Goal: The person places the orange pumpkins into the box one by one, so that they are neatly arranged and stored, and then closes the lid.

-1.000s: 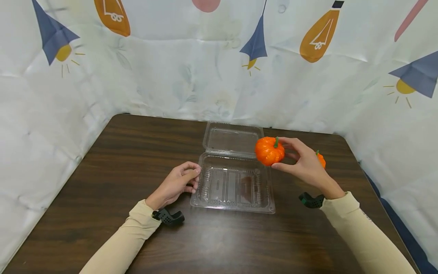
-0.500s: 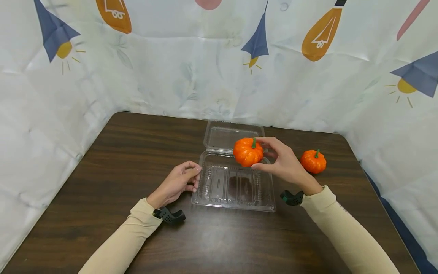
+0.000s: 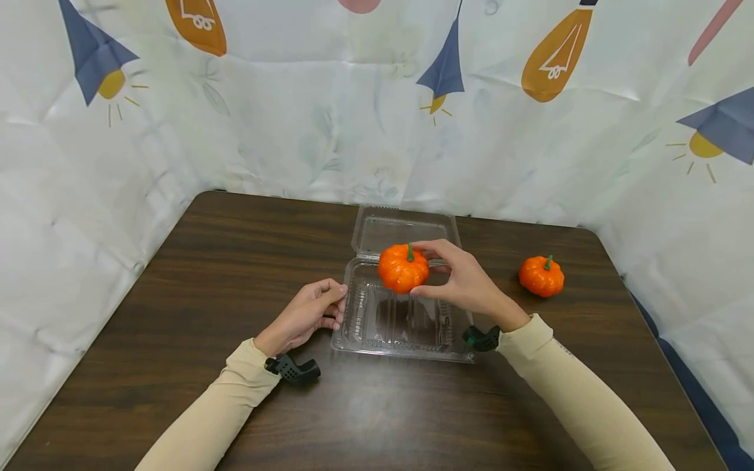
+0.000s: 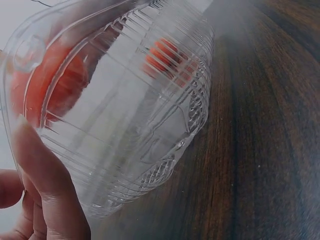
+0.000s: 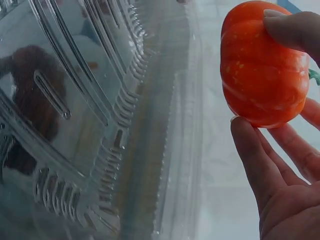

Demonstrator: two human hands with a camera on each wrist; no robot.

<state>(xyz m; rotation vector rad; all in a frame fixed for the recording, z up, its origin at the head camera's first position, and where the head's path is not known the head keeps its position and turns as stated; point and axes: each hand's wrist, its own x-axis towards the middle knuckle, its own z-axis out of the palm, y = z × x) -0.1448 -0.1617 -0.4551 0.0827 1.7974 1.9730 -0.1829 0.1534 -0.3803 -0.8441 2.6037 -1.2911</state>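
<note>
My right hand [image 3: 462, 278] grips a small orange pumpkin [image 3: 403, 269] with a green stem, thumb on one side and fingertips on the other. In the head view the pumpkin appears above the back of a clear plastic clamshell container [image 3: 412, 327]; the right wrist view also shows the pumpkin [image 5: 262, 65] raised off the plastic. At the container's left rim, my left hand [image 3: 303, 313] pinches the edge between thumb and fingers. Through the clear wall in the left wrist view, an orange shape [image 4: 57, 87] shows blurred. The container lies open, its lid [image 3: 406, 232] folded back.
A second orange pumpkin [image 3: 541, 276] stands on the dark wooden table [image 3: 235, 261], right of the container. A printed white curtain [image 3: 283, 118] hangs behind the table and along its sides. Each wrist wears a black band mount [image 3: 292, 369].
My right hand has carried the pumpkin leftward from the container's right back corner to over its middle. The second pumpkin has come into full view. My left hand stays at the rim.
</note>
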